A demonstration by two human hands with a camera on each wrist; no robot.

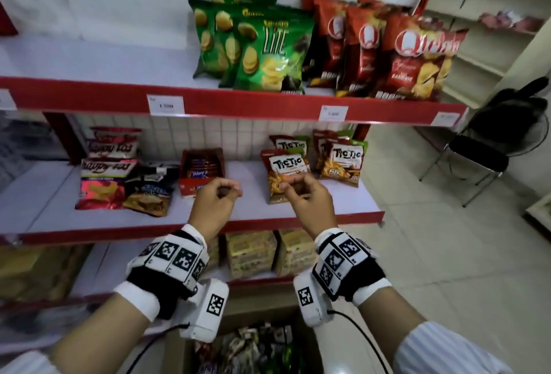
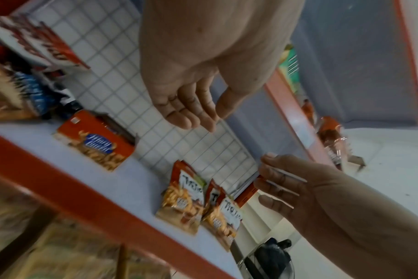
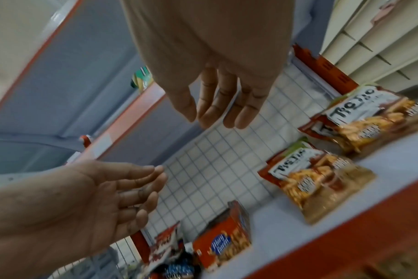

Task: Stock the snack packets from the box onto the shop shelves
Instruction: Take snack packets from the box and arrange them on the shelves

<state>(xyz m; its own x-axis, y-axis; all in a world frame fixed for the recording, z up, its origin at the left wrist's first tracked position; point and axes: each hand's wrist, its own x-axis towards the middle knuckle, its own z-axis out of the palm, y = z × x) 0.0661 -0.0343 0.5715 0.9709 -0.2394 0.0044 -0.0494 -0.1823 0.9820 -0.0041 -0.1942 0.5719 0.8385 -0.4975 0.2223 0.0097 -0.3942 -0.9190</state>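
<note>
Both hands hovered over the middle shelf (image 1: 343,194), nothing in either: left hand (image 1: 216,194) at 9 o'clock of the right hand (image 1: 307,194), fingers loosely curled and relaxed on both. Tic Tac packets (image 1: 286,173) stood at 12 to 1 o'clock of my right hand, the front one just beyond its fingertips, contact unclear; red biscuit display box (image 1: 201,171) sat at 11 o'clock of my left. Cardboard box (image 1: 256,349) of remaining snack packets was at 6 o'clock, below my wrists.
</note>
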